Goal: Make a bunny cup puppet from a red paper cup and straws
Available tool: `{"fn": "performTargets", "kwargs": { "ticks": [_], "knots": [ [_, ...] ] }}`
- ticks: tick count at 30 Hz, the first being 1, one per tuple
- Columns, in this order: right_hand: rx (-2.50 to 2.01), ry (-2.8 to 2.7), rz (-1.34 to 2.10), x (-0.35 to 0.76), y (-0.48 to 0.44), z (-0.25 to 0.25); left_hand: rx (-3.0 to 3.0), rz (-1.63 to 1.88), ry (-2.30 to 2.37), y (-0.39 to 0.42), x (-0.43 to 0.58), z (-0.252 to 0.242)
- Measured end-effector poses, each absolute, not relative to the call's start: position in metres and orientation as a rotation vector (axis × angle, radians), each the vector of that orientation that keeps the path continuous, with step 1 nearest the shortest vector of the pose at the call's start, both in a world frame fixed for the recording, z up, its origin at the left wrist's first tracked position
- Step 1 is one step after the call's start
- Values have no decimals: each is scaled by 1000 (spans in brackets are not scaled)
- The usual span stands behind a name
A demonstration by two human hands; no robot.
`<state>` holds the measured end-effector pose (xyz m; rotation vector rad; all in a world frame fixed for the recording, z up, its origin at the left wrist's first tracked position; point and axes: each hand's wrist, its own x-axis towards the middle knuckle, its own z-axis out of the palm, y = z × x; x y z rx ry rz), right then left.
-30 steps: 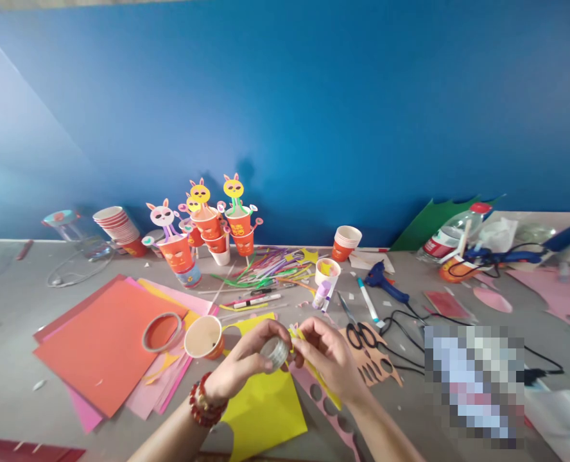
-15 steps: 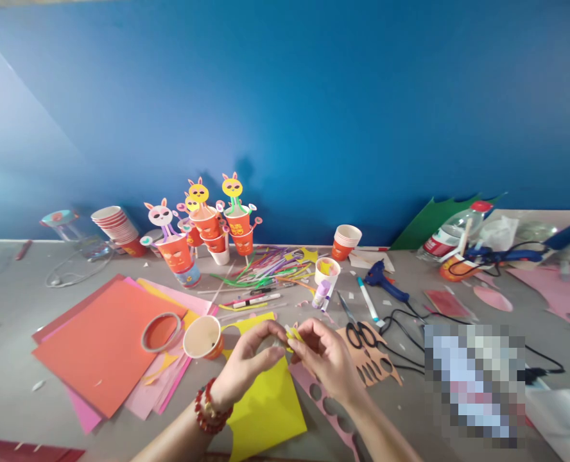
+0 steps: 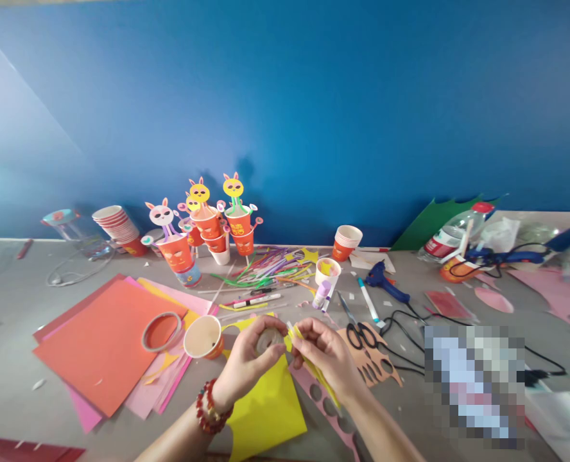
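Low over the middle of the table, my two hands meet at the fingertips. Curled in my left hand [image 3: 253, 359] is what looks like a roll of clear tape [image 3: 267, 340], partly hidden by the fingers. My right hand [image 3: 327, 359] pinches a thin yellow strip [image 3: 321, 378] that trails down below the palm. A small yellow piece [image 3: 292, 335] shows between the fingertips of both hands; its exact shape is hard to make out. Under my hands lies a yellow paper sheet [image 3: 270, 410], with a pink punched strip [image 3: 330, 414] on its right.
Orange paper sheets [image 3: 102, 346] with a tape ring [image 3: 161, 332] lie left, beside a paper cup [image 3: 203, 338]. Black scissors [image 3: 359, 335] and a blue glue gun [image 3: 386, 282] with its cable are right. Rabbit-faced cups [image 3: 174, 253] and pipe cleaners [image 3: 266, 266] stand or lie behind.
The tape roll shows more clearly in my left hand. The yellow strip now hangs visibly below my right hand. Both hands stay in nearly the same place.
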<state>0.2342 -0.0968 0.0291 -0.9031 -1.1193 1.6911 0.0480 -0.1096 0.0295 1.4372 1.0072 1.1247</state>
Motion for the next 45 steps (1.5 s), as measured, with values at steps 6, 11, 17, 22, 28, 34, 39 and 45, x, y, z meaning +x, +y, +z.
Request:
{"fn": "performTargets", "kwargs": {
  "ticks": [6, 11, 17, 22, 28, 34, 39, 45],
  "knots": [
    [-908, -1091, 1637, 231, -98, 29, 1452, 1062, 960, -111, 49, 24],
    [-927, -956, 1563, 230, -99, 28, 1401, 1066, 818, -113, 43, 24],
    [-937, -885, 1597, 233, -96, 29, 1193, 1042, 581, -113, 35, 20],
    [-933, -1037, 1479, 232, -98, 29, 1202, 959, 638, -112, 35, 23],
    [-967, -1108, 1407, 232, -100, 27, 1408, 936, 727, -115, 33, 40],
    [-933, -1088, 1407, 231, -101, 23, 1669, 948, 809, -116, 31, 53],
    [-923, -1115, 1395, 231, -101, 23, 1853, 925, 922, -116, 30, 58],
    [-912, -1087, 1416, 229, -100, 19, 1967, 901, 957, -119, 34, 57]
  ]
}}
